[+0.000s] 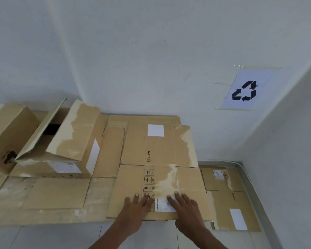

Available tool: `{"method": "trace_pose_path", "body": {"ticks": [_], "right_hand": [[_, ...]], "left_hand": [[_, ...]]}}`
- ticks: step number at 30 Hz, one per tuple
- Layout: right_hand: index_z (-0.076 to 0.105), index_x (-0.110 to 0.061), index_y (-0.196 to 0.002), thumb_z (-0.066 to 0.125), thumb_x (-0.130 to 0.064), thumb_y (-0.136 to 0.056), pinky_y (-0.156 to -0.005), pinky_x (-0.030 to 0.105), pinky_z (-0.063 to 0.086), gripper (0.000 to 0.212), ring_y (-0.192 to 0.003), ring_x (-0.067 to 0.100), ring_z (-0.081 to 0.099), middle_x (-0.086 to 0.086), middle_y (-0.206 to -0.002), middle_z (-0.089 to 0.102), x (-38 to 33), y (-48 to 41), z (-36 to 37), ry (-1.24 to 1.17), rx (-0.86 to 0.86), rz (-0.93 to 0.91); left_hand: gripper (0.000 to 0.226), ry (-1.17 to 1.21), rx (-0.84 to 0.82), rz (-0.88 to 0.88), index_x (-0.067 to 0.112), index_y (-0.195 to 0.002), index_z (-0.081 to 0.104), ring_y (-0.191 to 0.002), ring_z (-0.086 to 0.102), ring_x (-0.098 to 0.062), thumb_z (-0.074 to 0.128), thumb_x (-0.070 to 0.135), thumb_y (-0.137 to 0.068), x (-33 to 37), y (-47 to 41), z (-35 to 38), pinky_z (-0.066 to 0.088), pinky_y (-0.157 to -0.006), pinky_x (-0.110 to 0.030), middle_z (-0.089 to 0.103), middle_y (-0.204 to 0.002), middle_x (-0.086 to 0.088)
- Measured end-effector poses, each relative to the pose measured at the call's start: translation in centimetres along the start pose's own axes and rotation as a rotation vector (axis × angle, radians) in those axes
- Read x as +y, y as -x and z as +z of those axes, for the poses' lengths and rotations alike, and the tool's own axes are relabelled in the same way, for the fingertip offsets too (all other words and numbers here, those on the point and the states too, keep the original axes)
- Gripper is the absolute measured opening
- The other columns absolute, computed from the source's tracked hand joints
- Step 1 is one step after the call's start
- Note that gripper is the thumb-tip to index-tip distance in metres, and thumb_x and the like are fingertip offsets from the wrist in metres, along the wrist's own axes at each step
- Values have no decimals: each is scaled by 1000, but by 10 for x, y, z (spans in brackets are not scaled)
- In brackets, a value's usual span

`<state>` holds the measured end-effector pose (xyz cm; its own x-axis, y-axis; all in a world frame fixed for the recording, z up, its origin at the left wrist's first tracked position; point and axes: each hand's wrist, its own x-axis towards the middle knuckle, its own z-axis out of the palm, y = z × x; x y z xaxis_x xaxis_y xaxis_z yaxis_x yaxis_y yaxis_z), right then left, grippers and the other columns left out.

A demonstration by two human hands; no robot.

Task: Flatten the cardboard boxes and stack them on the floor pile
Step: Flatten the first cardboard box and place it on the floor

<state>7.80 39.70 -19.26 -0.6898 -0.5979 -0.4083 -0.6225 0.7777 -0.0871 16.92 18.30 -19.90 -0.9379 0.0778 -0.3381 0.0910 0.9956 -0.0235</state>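
Here both hands lie flat, fingers straight and spread: the left hand and the right hand press the flattened box at the table's front right edge. Unflattened boxes stand at its back left, and the floor pile lies beyond its right edge.

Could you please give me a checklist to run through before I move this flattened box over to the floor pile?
1. Flattened box lies flat under the hands: ok.
2. Grip for lifting: left hand and right hand press it with straight fingers and grip no edge: not ok.
3. Floor pile lies flat in the corner below the recycling sign: ok.
4. All boxes flattened: open box on the left stands unflattened: not ok.
5. Underside of the flattened box free of loose tape: cannot tell.
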Motion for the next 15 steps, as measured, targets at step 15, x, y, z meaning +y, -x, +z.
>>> {"method": "trace_pose_path", "body": {"ticks": [15], "right_hand": [[10,-39,-153,54,-6,-91,-107,53,29,83,-144,29,23,0,-162,19,12,54,-78,101,199,-29]], "left_hand": [[123,52,146,-55,11,-134,43,-102,70,-31,95,10,-22,-7,39,-47,60,-71,-45,68,-123,-12]]}}
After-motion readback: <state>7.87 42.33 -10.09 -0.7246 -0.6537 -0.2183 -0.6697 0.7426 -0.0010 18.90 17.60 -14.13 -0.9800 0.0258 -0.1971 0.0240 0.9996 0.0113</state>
